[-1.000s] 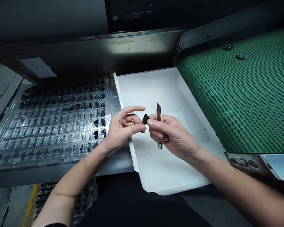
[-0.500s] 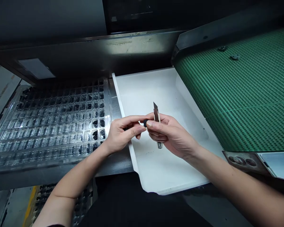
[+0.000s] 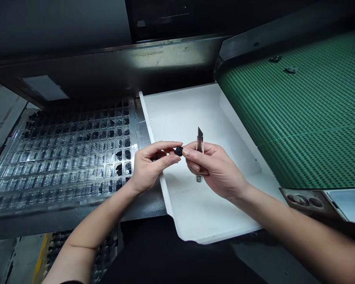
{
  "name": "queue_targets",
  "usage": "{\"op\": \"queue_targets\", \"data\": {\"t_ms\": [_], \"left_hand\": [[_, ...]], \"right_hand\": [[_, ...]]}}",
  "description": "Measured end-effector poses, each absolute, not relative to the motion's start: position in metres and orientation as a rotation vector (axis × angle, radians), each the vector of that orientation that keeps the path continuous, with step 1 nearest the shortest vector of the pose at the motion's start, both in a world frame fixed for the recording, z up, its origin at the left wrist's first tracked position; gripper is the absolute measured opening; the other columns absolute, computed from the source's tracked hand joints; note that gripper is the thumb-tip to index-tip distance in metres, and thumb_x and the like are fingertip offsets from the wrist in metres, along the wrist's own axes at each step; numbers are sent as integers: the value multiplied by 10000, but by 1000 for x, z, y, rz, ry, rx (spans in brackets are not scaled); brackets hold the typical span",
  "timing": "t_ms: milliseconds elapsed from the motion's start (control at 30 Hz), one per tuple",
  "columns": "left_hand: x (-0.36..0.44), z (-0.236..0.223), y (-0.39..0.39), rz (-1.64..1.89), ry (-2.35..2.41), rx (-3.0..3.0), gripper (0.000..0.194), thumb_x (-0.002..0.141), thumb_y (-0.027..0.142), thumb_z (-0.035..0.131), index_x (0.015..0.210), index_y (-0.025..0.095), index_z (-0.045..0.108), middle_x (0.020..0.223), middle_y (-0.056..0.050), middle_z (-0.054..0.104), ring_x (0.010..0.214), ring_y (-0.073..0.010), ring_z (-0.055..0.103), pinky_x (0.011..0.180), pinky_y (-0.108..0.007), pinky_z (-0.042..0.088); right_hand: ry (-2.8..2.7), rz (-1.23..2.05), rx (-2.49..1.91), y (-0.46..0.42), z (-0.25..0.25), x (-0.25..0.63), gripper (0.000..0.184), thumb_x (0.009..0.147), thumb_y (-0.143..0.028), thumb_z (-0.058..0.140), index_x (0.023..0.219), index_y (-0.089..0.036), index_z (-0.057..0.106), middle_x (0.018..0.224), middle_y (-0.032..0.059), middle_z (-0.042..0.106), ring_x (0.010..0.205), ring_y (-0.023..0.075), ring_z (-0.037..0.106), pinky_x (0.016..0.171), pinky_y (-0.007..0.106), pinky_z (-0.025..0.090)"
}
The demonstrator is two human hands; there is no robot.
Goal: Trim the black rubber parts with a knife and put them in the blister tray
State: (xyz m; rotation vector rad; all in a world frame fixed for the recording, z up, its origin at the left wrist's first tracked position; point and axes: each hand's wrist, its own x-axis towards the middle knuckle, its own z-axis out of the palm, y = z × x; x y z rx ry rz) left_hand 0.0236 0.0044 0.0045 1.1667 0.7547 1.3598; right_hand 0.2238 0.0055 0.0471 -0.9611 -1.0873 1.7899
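Head view: right hand (image 3: 215, 167) holds knife (image 3: 199, 144) upright, blade up.

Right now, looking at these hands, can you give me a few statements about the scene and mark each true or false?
1. Both hands pinch a small black part between their fingertips. True.
2. The right hand also holds a knife, blade pointing up. True.
3. The white tray is full of black parts. False: it looks bare apart from a few specks.
4. The clear tray lies left of the white tray. True.
5. The green belt is left of the hands. False: it is on the right.
6. The left hand rests flat on the clear tray. False: it is raised, at the part.
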Motion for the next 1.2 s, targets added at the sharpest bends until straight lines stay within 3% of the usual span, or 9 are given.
{"op": "queue_targets", "data": {"t_ms": [100, 167, 333, 500, 600, 700, 867, 1000, 1200], "left_hand": [[23, 5, 6, 1357, 770, 1173, 269, 867, 281, 1020, 1124, 318, 951, 1043, -73, 844, 871, -149, 733, 746, -199, 599], [21, 7, 8, 1354, 756, 1148, 219, 889, 301, 1003, 1101, 318, 952, 1107, -80, 844, 834, -130, 704, 674, -183, 551], [17, 13, 13, 1243, 680, 964, 217, 903, 386, 998, 1102, 312, 949, 1001, -91, 848, 506, -12, 349, 441, -161, 250], [13, 16, 16, 1190, 589, 930, 193, 942, 375, 973, 1122, 314, 945, 927, -87, 832, 504, -6, 332, 451, -157, 229], [11, 14, 17, 1201, 602, 913, 237, 922, 384, 990, 1128, 280, 940, 719, -34, 715, 491, -17, 310, 443, -165, 224], [11, 13, 16, 1213, 665, 912, 318, 883, 435, 1019, 1106, 225, 931, 591, 9, 578, 478, -29, 279, 433, -176, 220], [13, 15, 15, 1207, 703, 923, 382, 877, 499, 1014, 1070, 183, 919, 761, -83, 749, 484, -24, 319, 432, -180, 207], [13, 18, 16, 1209, 662, 924, 321, 904, 476, 995, 1034, 191, 924, 754, -100, 762, 478, -21, 323, 438, -164, 195], [12, 18, 17, 1203, 625, 908, 262, 884, 427, 1016, 1054, 241, 943, 786, -115, 793, 475, -20, 328, 438, -152, 212]], "right_hand": [[-1195, 1669, -979, 4, 45, 225, 384, 971, -518, 962, 940, -173, 796, 655, -25, 439, 605, 106, 333, 536, 268, 216], [-1294, 1551, -996, 3, 46, 227, 395, 1030, -554, 914, 964, -182, 799, 697, -15, 469, 634, 113, 374, 563, 273, 278], [-1549, 1165, -1005, 0, 51, 235, 455, 1206, -637, 660, 1289, -209, 790, 879, 32, 634, 799, 166, 573, 698, 315, 446], [-1888, 674, -944, -1, 53, 239, 219, 1217, -315, 692, 1385, -208, 782, 892, 10, 719, 730, 145, 624, 680, 330, 459], [-1989, 498, -872, 1, 51, 238, 324, 1166, -189, 750, 1487, -229, 759, 1028, 23, 806, 779, 160, 708, 741, 343, 525], [-2011, 460, -837, 3, 50, 237, 415, 1145, -157, 773, 1545, -265, 743, 1050, 15, 816, 762, 160, 710, 751, 347, 542], [-2040, 455, -836, 5, 52, 237, 398, 1145, -149, 784, 1531, -239, 746, 1043, -4, 811, 769, 126, 695, 759, 314, 541], [-2047, 459, -837, 5, 51, 238, 350, 1147, -156, 788, 1496, -175, 757, 1043, 6, 808, 754, 115, 682, 752, 303, 541], [-2049, 468, -849, 3, 52, 239, 339, 1160, -177, 777, 1498, -185, 766, 1105, 24, 823, 713, 128, 651, 715, 326, 533]]}}
